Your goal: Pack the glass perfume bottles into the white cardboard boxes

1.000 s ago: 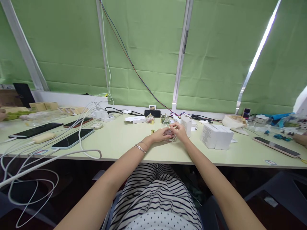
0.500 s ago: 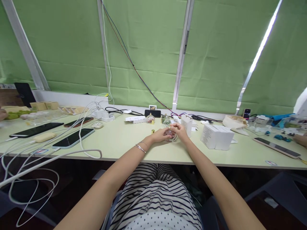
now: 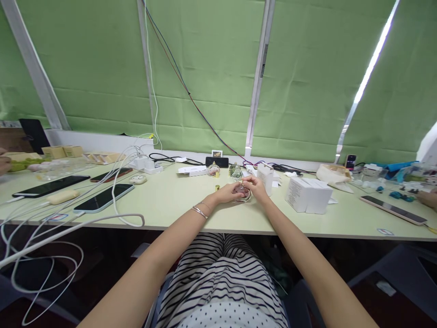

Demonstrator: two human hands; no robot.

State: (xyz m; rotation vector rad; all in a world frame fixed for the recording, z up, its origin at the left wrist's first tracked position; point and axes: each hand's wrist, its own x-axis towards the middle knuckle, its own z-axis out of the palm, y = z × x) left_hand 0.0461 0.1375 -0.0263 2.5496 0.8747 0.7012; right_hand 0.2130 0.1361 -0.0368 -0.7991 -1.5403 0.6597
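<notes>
My left hand is wrapped round a small round clear glass bottle with something pinkish showing through it. At the bottle's neck, my right hand has its fingertips pinched together; what lies between them is too small to make out. A small gold cap stands on the table just beyond my left hand. Farther back are two similar glass bottles, a pinkish bottle and a greenish bottle, both with gold-coloured tops.
White boxes and an upright white carton stand right of my hands. A flat white box lies behind. Phones and tangled white cables fill the left side. Other people's hands show at both edges.
My hands stay at the bottle in almost the same pose. At the far left, another person's hand has shifted slightly.
</notes>
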